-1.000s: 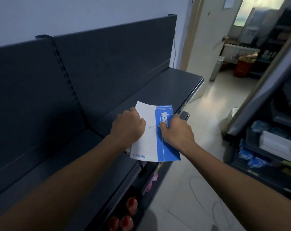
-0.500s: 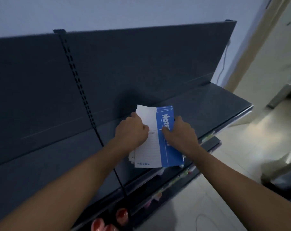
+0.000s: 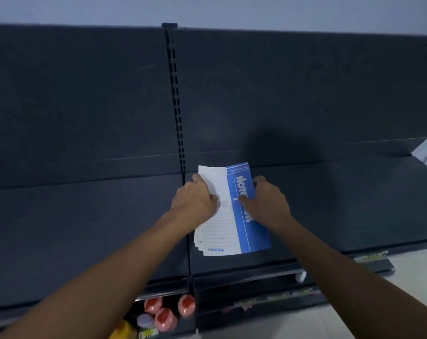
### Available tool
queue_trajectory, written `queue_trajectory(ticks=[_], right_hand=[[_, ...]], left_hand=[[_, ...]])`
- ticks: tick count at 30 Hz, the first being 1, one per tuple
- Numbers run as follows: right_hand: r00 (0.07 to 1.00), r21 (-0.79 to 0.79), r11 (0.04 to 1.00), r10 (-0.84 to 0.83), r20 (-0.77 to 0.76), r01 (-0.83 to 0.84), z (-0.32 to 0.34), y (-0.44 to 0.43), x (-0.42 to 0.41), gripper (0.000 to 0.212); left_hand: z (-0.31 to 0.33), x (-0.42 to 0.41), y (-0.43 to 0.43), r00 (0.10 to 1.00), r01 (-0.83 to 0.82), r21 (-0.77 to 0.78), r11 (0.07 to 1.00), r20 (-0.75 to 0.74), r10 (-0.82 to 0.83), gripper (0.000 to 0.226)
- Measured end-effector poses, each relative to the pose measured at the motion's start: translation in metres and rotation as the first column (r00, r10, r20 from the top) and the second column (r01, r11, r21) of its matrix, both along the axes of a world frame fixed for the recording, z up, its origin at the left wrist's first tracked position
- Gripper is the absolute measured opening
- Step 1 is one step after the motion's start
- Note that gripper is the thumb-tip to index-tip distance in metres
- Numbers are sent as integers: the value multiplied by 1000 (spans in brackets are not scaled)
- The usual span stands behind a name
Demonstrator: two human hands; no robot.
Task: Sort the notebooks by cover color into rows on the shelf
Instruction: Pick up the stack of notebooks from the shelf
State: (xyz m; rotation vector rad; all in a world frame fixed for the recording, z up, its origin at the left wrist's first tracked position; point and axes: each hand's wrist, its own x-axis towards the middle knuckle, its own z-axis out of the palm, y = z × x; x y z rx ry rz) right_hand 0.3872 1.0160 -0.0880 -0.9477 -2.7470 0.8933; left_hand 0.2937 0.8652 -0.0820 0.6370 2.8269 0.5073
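Observation:
A stack of several thin notebooks (image 3: 228, 223) with white-and-blue covers is held over the dark grey top shelf (image 3: 329, 211), near its middle. The top cover has a blue band with white lettering. My left hand (image 3: 195, 200) grips the stack's left edge, thumb on the white part. My right hand (image 3: 266, 200) holds the right edge, thumb pressed on the blue band. The lower notebooks fan out slightly at the bottom left corner. Their cover colours are hidden.
A dark back panel (image 3: 281, 94) with a slotted upright (image 3: 175, 99) rises behind the shelf. Below the shelf's front edge, red-capped bottles (image 3: 164, 314) stand on a lower shelf. Pale floor (image 3: 354, 321) lies at the lower right.
The view has swung left to face the shelf squarely, so the doorway and room on the right are gone. Both hands keep the same hold on the stack, now over the shelf.

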Motion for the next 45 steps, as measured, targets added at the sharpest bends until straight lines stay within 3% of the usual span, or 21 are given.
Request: queue_trajectory(ticks=[8,20,25,30,35,45], right_hand=[[988,81,996,35,152,-48,-26,9,-20,44],[973,76,992,86,212,-104,-57,20,-31,44],[959,161,976,102,263,-148,-56,19,-38,53],[962,324,918,163,220,-229,-39,17,-47,54],[914,408,819,383,136,-404,-6,6,-69,42],[711,434,621,700,67,-652,54,-93,-119,42]], left_hand=[[-28,1,13,995,-69,-37,997,64,71,38],[-53,8,21,993,-96,-112,989,-82,87,38],[-53,1,16,990,-118,-97,988,-86,110,35],[-41,-14,4,985,-89,-107,990,-157,72,29],[-13,-33,-20,965,-57,-85,995,-259,33,25],[40,-44,-128,906,-314,-44,948,-312,285,37]])
